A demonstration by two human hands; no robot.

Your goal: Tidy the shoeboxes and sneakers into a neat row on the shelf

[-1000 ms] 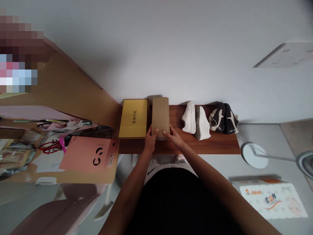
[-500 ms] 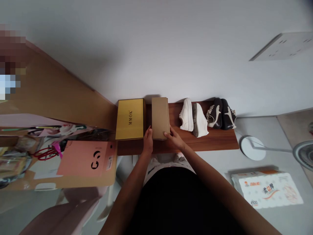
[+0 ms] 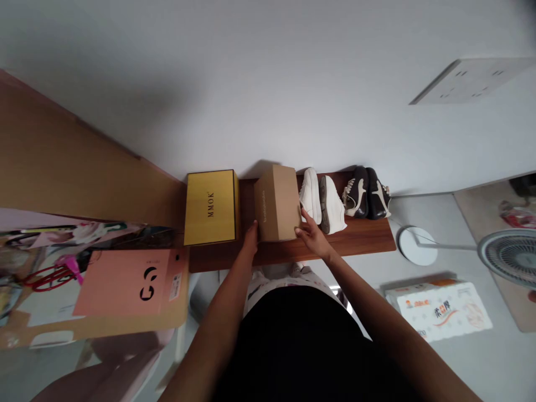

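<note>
A plain brown cardboard box point(image 3: 277, 202) is gripped between both my hands above a low dark wooden shelf point(image 3: 355, 243) against the white wall. My left hand point(image 3: 251, 239) presses its left near corner and my right hand point(image 3: 310, 233) holds its right near corner. The box is tilted, showing its left side with small print. A yellow box marked MMOK point(image 3: 210, 207) lies just to its left on the shelf. A pair of white sneakers point(image 3: 321, 202) stands to the right of the box, close to my right hand.
A pair of dark shoes with white stripes point(image 3: 368, 194) ends the shelf. On the floor to the right are a white round lamp base point(image 3: 417, 246), a fan point(image 3: 508, 257) and a pack of tissue paper point(image 3: 439, 310). A desk point(image 3: 96, 326) with a pink folder point(image 3: 121, 282) is at left.
The brown box has tipped up and shifted right toward the white sneakers, now showing its side. My hands moved with it, and the view has turned to the right.
</note>
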